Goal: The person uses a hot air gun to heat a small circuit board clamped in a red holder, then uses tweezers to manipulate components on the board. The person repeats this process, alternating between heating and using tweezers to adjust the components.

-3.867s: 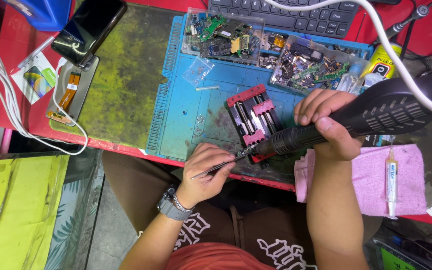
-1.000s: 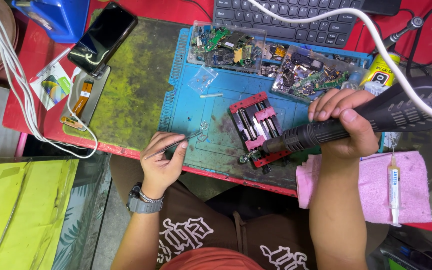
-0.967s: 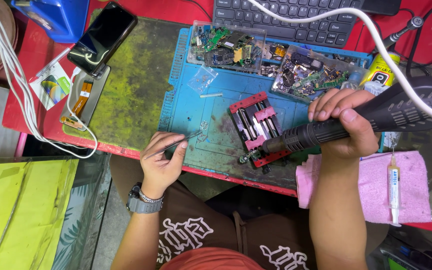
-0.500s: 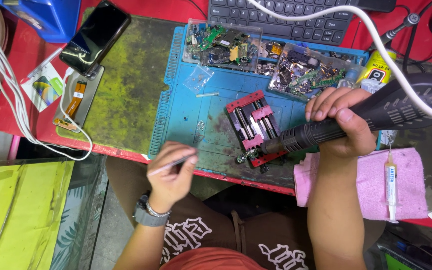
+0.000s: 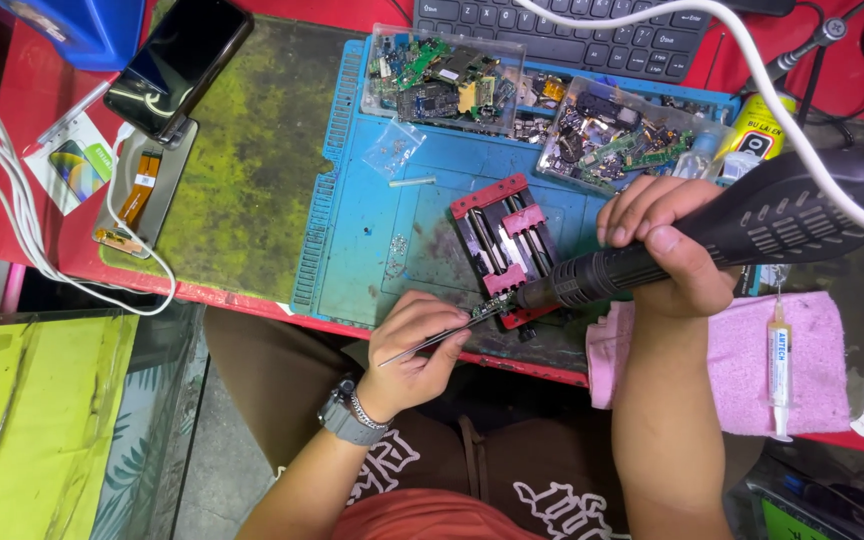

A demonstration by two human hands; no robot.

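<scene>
A: Head view, hands first?
B: Left hand (image 5: 414, 345) pinches tweezers (image 5: 432, 342); tips meet a small circuit board (image 5: 482, 306) at the red clamp holder (image 5: 505, 247). Right hand (image 5: 667, 250) is clenched round a black hot-air handle (image 5: 712, 235), its long axis running leftward, nozzle just right of the board. The left hand is nearer.
A: Containers?
B: Beyond both hands, two clear trays (image 5: 444, 75) hold scrap boards and parts, on the bench's blue mat (image 5: 372, 220).
</scene>
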